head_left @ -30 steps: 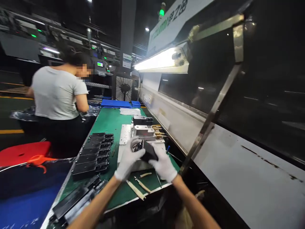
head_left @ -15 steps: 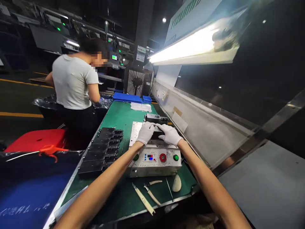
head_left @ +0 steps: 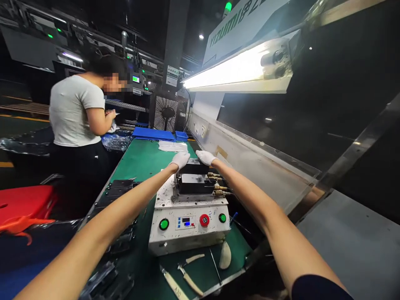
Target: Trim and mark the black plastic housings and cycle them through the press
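The left hand [head_left: 180,160] is at the left end of a black part [head_left: 194,168], the right hand [head_left: 205,157] by its far right corner, both gloved in white; from here I can't tell whether the fingers pinch it. The part is over the far side of the white control box [head_left: 190,239], just beyond a second black part [head_left: 195,188]. Near on the green desk [head_left: 143,154] lies a pale-handled knife [head_left: 175,285]; far left stands a co-worker [head_left: 76,110].

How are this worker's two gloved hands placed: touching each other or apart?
Apart. The head view shows a gap between the fingertips of the left hand and those of the right hand, above the far black piece.
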{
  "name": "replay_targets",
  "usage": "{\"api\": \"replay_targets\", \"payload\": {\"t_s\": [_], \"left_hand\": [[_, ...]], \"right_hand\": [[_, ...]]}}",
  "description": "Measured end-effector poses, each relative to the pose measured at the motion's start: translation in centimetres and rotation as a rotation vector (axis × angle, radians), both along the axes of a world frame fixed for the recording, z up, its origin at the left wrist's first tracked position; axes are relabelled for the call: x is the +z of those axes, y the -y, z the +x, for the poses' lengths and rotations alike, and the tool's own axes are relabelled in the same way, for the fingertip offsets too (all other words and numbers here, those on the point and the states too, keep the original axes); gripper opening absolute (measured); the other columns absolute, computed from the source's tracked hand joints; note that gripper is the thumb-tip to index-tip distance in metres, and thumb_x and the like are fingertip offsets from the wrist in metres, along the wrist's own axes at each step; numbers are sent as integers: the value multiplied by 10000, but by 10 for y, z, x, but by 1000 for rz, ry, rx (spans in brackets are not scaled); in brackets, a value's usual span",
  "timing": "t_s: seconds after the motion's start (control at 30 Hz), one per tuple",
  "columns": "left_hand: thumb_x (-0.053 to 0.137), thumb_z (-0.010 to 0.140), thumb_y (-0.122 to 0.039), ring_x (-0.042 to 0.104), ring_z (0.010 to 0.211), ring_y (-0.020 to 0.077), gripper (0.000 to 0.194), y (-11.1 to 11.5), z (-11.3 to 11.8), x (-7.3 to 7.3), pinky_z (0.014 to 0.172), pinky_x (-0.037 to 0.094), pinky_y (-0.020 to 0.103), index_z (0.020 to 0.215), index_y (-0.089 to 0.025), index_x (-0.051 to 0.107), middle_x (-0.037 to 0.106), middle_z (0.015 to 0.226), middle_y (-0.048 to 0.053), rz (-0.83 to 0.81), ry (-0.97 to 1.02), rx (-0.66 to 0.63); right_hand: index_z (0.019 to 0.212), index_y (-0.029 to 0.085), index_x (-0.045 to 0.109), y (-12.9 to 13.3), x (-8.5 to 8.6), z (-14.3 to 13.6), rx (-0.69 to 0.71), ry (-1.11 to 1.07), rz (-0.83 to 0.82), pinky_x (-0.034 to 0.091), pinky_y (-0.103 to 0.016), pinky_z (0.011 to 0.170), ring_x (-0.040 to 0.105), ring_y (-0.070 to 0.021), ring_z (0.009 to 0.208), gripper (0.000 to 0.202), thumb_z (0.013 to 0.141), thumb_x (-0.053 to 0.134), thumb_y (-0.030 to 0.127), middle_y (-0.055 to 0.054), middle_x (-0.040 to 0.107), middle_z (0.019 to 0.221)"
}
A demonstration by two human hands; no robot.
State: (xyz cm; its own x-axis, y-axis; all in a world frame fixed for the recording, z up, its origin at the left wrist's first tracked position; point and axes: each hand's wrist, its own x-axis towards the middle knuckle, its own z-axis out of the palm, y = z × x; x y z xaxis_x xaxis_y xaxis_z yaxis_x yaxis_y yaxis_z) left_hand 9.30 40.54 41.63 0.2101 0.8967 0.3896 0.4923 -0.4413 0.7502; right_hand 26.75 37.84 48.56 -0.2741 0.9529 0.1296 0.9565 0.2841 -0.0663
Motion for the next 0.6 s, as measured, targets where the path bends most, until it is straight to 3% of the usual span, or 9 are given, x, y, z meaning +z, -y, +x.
{"api": "replay_targets", "payload": {"t_s": [0.1, 0.2, 0.37, 0.43, 0.5, 0.57, 0.6], "left_hand": [[624, 989, -328, 671, 947, 202, 235, -12, 3, -5, 958, 524, 439, 851, -144, 674, 709, 931, 54, 16, -165, -67], [613, 992, -303, 667, 975, 211, 211, -14, -7, -4, 971, 513, 446, 874, -141, 679, 712, 955, 56, 22, -282, -109], [587, 1004, -347, 667, 1024, 219, 239, 4, -11, 16, 981, 505, 442, 958, -138, 694, 721, 1068, 82, -63, -401, -47], [598, 986, -391, 643, 1124, 259, 293, 35, -18, 27, 1005, 479, 458, 1069, -124, 687, 702, 1189, 132, -75, -416, 45], [517, 1004, -411, 579, 1249, 305, 356, 82, -34, 32, 1036, 428, 463, 1178, -133, 656, 647, 1330, 177, -46, -411, 160], [334, 1042, -412, 569, 1261, 316, 408, 140, -58, 23, 987, 417, 435, 1168, -193, 655, 640, 1366, 153, -26, -405, 234], [321, 1031, -457, 616, 1173, 327, 432, 169, -71, 13, 906, 433, 427, 1046, -215, 678, 697, 1257, 136, -57, -418, 243]], "right_hand": [[1193, 160, 680, -20, -21, 4, -23, 0, -68, 538, -478, 1006, 676, -236, 1115, 343, 1024, 599, 447, -93, 695, 1238], [1227, 164, 670, -24, -30, 7, -20, -19, -77, 502, -501, 1055, 645, -255, 1190, 371, 1022, 595, 463, -101, 672, 1304], [1244, 160, 666, -12, -9, -4, -64, -32, -67, 510, -492, 1031, 675, -243, 1135, 424, 1010, 596, 507, -104, 695, 1271], [1207, 146, 687, 11, 5, -6, -97, -32, -21, 514, -440, 1012, 692, -234, 1089, 420, 1043, 527, 498, -111, 727, 1205], [1178, 133, 705, 56, 8, -1, -135, -38, 68, 488, -379, 1028, 682, -235, 1117, 447, 1092, 396, 444, -132, 740, 1189], [1177, 132, 711, 119, -12, 11, -182, -49, 165, 456, -337, 1052, 662, -234, 1166, 491, 1113, 287, 372, -145, 740, 1204], [1190, 138, 709, 155, -31, 18, -211, -55, 205, 452, -331, 1057, 659, -232, 1177, 496, 1113, 263, 340, -146, 740, 1208]]}}
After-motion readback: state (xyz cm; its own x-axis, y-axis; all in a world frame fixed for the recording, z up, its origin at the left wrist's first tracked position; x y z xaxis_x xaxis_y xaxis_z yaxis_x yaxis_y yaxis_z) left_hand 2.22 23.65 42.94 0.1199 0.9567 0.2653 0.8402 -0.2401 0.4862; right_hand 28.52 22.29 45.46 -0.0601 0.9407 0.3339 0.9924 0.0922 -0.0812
